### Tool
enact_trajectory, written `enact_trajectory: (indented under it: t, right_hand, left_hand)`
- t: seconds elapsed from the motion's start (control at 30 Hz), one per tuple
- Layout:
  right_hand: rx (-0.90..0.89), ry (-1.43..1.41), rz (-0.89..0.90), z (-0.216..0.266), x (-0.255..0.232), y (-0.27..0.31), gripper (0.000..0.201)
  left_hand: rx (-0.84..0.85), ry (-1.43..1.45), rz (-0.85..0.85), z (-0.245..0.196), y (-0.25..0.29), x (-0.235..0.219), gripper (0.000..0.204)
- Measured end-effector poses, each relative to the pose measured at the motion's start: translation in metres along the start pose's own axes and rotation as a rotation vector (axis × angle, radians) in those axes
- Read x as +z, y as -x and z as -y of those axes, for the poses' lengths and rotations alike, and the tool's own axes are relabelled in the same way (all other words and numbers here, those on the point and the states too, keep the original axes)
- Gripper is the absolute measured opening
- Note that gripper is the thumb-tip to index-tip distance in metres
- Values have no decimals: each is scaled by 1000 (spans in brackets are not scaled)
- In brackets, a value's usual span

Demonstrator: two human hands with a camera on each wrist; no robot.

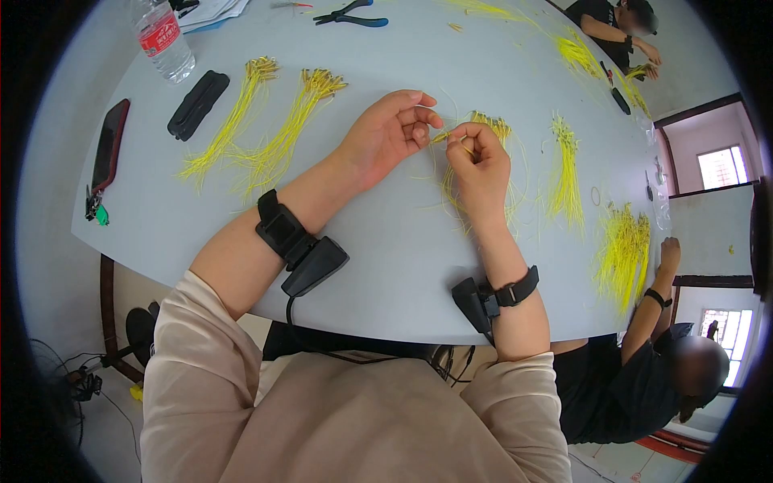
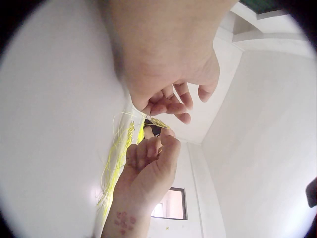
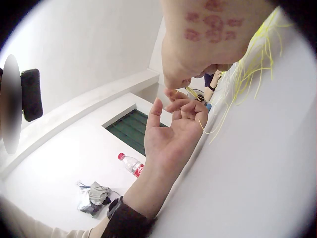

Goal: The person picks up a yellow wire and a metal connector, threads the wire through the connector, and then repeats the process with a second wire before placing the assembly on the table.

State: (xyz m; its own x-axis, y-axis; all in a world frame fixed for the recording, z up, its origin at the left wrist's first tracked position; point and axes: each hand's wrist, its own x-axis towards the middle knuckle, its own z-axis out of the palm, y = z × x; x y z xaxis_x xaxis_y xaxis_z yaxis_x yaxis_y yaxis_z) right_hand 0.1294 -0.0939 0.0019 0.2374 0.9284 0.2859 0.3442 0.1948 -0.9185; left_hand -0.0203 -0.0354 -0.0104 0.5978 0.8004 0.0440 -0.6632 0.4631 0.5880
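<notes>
My right hand (image 1: 483, 173) pinches a short gold twisted cord (image 2: 158, 122) between thumb and forefinger; yellow thread hangs by it. Facing it, my left hand (image 1: 386, 133) is turned palm up, its lower fingers curled in and its thumb and forefinger looser. A thin yellow thread (image 3: 204, 130) trails out of the left hand's curled fingers in the right wrist view. The cord's tip sits right at the left fingertips (image 2: 183, 118). Behind the right hand, a bundle of yellow cords with gold ends (image 1: 493, 125) lies on the table, partly hidden.
More yellow cord bundles lie left (image 1: 294, 133) and right (image 1: 568, 173), a thick one (image 1: 624, 249) farther right. Pliers (image 1: 352, 14), a water bottle (image 1: 165, 40), a black case (image 1: 198, 105) and a phone (image 1: 109, 149) lie around. Two people sit at the table (image 1: 386, 278).
</notes>
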Motion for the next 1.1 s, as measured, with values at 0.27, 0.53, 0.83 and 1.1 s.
enact_trajectory:
  t: [0.27, 0.53, 0.83, 1.1]
  right_hand:
    - [-8, 11, 1, 0, 0, 0, 6]
    - [-12, -6, -8, 0, 1, 0, 6]
    - [13, -1, -19, 2, 1, 0, 5]
    - [34, -75, -36, -6, -2, -2, 6]
  left_hand:
    - [16, 0, 10, 0, 0, -1, 22]
    - [29, 30, -32, -1, 0, 0, 21]
    - [36, 50, -65, -4, -1, 0, 19]
    - [44, -165, -72, -2, -3, -1, 14]
